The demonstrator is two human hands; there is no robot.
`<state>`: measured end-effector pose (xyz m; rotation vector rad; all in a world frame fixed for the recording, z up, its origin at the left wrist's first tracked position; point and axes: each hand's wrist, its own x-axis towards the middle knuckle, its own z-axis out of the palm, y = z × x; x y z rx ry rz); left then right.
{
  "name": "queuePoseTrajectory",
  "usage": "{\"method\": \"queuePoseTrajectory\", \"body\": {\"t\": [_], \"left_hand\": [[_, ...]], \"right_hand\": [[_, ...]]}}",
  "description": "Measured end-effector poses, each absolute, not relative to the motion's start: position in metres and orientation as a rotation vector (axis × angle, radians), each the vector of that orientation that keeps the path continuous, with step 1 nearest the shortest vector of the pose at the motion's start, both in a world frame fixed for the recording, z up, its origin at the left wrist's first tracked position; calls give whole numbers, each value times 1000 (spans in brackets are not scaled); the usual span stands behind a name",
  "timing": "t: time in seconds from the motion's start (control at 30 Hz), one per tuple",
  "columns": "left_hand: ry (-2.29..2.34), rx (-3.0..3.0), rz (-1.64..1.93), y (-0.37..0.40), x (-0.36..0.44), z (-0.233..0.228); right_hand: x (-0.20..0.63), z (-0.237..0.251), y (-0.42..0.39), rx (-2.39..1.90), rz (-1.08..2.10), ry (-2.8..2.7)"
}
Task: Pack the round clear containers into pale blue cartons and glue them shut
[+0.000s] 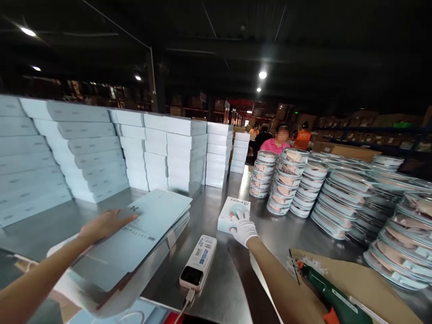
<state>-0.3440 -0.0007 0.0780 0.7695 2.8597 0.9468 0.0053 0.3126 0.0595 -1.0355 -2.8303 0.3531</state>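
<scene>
My left hand (103,225) is bare and lies with its index finger stretched out on the top sheet of a stack of flat, light-blue printed cardboard (148,220). The stack sits at the near left table edge, its near end hanging over. My right hand (243,228) wears a white glove. Its fingers are spread over the near part of a small white printed box (226,216), touching the top. Between the hands lies a white power bank (199,261) with a dark display and a cable plugged into its near end.
Stacked pale-blue boxes (182,148) form a wall along the left and back. Round clear-lidded packs (286,180) stand in stacks at right. A green glue gun (334,292) rests on brown cardboard (364,279) at near right. A person in pink (275,145) is beyond the metal table (232,288).
</scene>
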Motion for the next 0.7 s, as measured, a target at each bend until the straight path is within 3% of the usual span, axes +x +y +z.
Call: {"method": "queuePoseTrajectory", "body": {"t": [0.13, 0.3, 0.47, 0.57, 0.7], "left_hand": [[2893, 659, 775, 0, -328, 86], [2954, 670, 798, 1, -318, 97], [2906, 677, 935, 1, -306, 122], [2841, 937, 1117, 2, -281, 141], [2647, 1593, 1308, 9, -212, 154]], "right_hand": [[10, 88, 287, -1041, 480, -2714], [69, 117, 218, -748, 630, -2570], [121, 79, 185, -554, 709, -2259], [138, 59, 180, -582, 465, -1954], [166, 80, 161, -612, -172, -1782]]}}
